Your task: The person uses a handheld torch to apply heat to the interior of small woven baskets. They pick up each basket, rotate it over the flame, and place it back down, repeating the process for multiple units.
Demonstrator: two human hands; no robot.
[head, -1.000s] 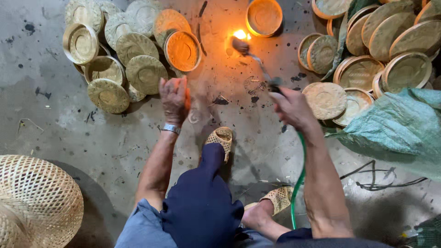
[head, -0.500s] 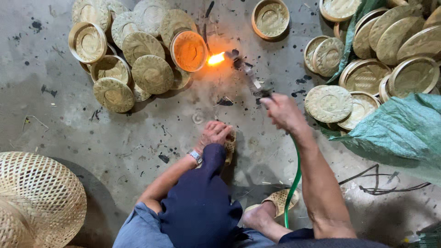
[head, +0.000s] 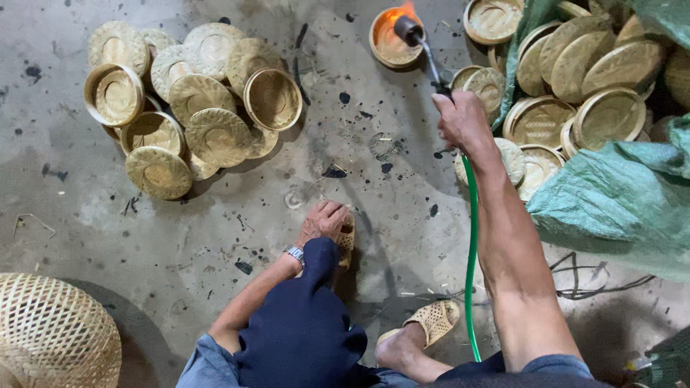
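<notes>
My right hand (head: 463,122) grips the handle of a gas torch (head: 425,57) fed by a green hose (head: 471,237). The torch's flame plays into a small round woven basket (head: 384,44) lying alone on the concrete floor at the top. My left hand (head: 323,223) rests on my foot in a woven sandal beside my dark-trousered knee, holding nothing; a watch is on that wrist.
A pile of small woven baskets (head: 194,108) lies at the upper left, and another heap (head: 575,93) at the upper right beside a green sack (head: 618,201). A large openwork basket (head: 50,338) stands at the lower left. My other sandalled foot (head: 438,320) is at the bottom.
My left hand drew back from the left pile and settled on my foot. The torch swung from a basket on the left pile to the lone basket at the top.
</notes>
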